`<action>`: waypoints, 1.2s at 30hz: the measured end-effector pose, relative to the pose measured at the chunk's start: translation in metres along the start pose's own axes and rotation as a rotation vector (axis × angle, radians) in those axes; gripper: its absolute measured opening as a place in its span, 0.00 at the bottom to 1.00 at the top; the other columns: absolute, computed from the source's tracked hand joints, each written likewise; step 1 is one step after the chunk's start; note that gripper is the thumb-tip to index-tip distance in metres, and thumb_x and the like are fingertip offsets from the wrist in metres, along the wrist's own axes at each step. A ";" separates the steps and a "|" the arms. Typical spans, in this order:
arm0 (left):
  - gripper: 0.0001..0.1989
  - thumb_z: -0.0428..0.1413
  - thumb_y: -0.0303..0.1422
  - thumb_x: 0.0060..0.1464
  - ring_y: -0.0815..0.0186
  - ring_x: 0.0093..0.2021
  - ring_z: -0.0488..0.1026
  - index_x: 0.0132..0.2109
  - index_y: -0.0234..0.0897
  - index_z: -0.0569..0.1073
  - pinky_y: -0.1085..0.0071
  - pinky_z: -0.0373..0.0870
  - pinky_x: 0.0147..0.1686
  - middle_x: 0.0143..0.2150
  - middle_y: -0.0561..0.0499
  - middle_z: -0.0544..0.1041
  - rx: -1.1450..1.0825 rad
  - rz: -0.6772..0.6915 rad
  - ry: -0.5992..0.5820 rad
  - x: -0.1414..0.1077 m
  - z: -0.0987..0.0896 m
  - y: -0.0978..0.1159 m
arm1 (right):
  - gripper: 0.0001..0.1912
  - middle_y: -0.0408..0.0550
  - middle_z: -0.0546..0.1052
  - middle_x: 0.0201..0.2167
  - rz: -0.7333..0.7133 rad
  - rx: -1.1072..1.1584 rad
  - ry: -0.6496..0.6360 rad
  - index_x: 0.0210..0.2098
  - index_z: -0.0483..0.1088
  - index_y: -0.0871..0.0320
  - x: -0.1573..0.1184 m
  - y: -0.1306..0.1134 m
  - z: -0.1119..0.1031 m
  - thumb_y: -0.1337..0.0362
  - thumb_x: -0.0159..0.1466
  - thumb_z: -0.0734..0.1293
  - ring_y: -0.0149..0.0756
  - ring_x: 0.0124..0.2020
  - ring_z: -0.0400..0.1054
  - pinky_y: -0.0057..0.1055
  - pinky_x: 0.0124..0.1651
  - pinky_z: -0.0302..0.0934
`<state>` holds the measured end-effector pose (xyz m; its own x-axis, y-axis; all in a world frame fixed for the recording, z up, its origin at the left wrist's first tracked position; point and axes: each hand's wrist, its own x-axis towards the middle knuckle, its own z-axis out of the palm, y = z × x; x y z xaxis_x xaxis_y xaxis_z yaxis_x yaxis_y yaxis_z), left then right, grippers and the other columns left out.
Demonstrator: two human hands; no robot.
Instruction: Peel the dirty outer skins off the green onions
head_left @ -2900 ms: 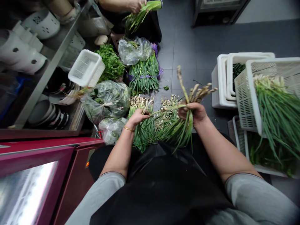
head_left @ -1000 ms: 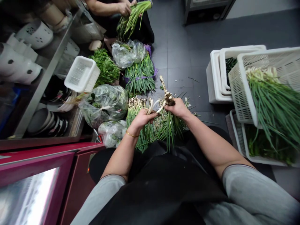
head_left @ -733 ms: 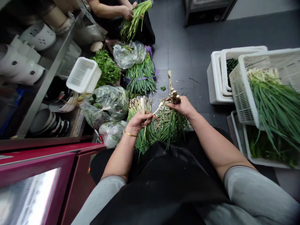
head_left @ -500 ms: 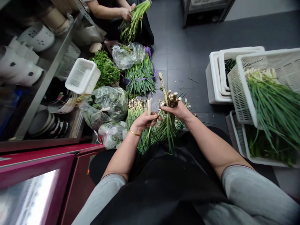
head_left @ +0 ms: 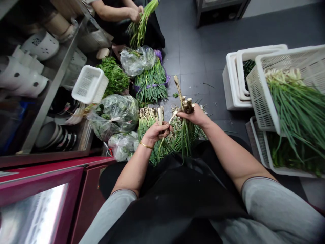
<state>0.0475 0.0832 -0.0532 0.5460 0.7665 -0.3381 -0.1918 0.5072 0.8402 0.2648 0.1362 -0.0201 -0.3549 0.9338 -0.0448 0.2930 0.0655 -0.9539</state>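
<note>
My left hand (head_left: 157, 131) is closed around pale, clean scallions (head_left: 160, 116), their white ends pointing up. My right hand (head_left: 196, 115) grips a bunch of untrimmed scallions (head_left: 187, 105) with brown, dirty ends; one long stalk sticks up above the others and green leaves hang below. A thin white-ended stalk (head_left: 173, 117) slants between the two hands, near the right fingertips; which hand holds it I cannot tell. Under my hands lies a heap of scallions (head_left: 177, 140) with loose peelings. More scallions (head_left: 148, 115) lie lined up to the left.
White baskets (head_left: 264, 113) with greens stand at right. Bagged vegetables (head_left: 114, 117), leafy greens (head_left: 114, 76), a white basket (head_left: 87, 83) and a purple-tied green bundle (head_left: 151, 83) are at left. Beyond, a co-worker's hands (head_left: 135, 14) hold green stalks. A metal shelf (head_left: 54, 78) borders the left.
The thin white-ended stalk now shows between my hands, where it was not distinct before. Both hands keep their bunches in nearly the same place. The view has shifted slightly.
</note>
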 end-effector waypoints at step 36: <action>0.18 0.66 0.41 0.41 0.77 0.14 0.61 0.31 0.31 0.72 0.77 0.50 0.13 0.23 0.50 0.76 0.119 0.154 0.435 0.009 0.001 0.025 | 0.19 0.39 0.68 0.20 0.218 0.273 -0.198 0.27 0.70 0.60 0.002 0.010 0.015 0.52 0.45 0.76 0.26 0.20 0.57 0.27 0.23 0.52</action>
<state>0.0490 0.1024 -0.0349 0.1218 0.9359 -0.3305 -0.1349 0.3454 0.9287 0.2534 0.1336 -0.0345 -0.4830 0.8278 -0.2854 0.1427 -0.2472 -0.9584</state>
